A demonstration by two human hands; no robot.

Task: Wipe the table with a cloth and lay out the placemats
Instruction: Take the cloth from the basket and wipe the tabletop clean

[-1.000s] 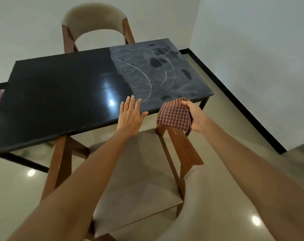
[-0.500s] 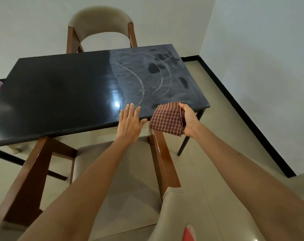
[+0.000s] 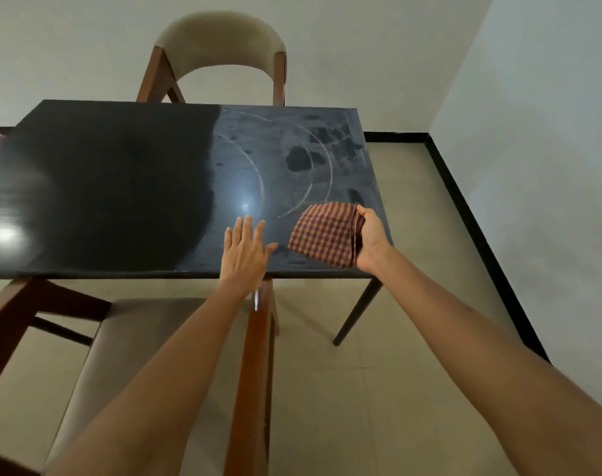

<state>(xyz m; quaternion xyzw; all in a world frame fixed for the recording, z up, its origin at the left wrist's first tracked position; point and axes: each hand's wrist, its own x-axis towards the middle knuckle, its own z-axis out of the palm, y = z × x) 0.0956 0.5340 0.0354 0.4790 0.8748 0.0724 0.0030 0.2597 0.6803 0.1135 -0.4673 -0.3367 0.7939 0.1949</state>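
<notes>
A tiled floor runs up to pale walls edged with a black skirting strip. In the middle stands a black rectangular table on thin dark legs. Its left part is glossy and shows bright glare; its right part is dull and smeared, with pale curved streaks and dark blotches.

Beyond the far edge stands a wooden chair with a beige padded backrest. On the near side, tucked partly under the table, is another chair with a beige seat and a brown wooden frame. At the far left edge something reddish shows, too cut off to identify.

Two bare forearms reach in from below. The left hand lies flat on the table near its front edge, fingers straight and slightly spread, holding nothing.

Just to its right, apart from it, is a folded checked cloth in red-brown and orange. It sits over the table's near right corner area, on the smeared part; I cannot tell whether it lies flat on the surface. The right hand grips its right edge, the thumb over the top fold and the fingers hidden behind the fabric.
</notes>
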